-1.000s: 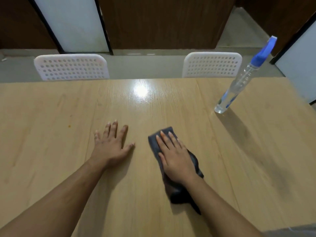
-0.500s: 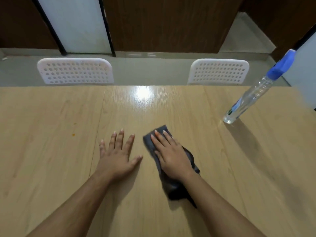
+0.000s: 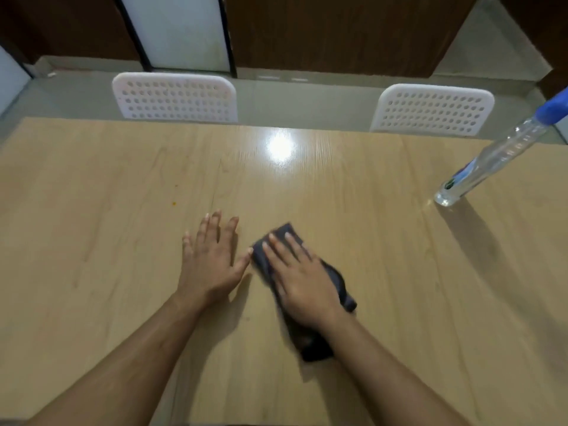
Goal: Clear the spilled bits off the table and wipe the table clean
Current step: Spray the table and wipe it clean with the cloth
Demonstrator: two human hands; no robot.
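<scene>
A dark grey cloth (image 3: 335, 281) lies on the light wooden table (image 3: 399, 272) near the middle. My right hand (image 3: 302, 281) presses flat on the cloth with straight fingers, covering most of it. Just to its left, my left hand (image 3: 212, 259) rests flat on the bare wood, fingers spread, thumb tip almost at the cloth's edge. A small orange bit (image 3: 174, 203) lies on the table further left, beyond my left hand, with a fainter speck (image 3: 176, 186) behind it.
A clear spray bottle (image 3: 491, 158) with a blue head stands at the far right of the table. Two white perforated chair backs (image 3: 175, 98) (image 3: 430, 110) stand along the far edge. Grey floor and dark wooden panels lie behind.
My right hand has slid the cloth leftward, up close to my left hand. The left hand has stayed flat on the table. The view has turned left, so the bottle sits nearer the right edge.
</scene>
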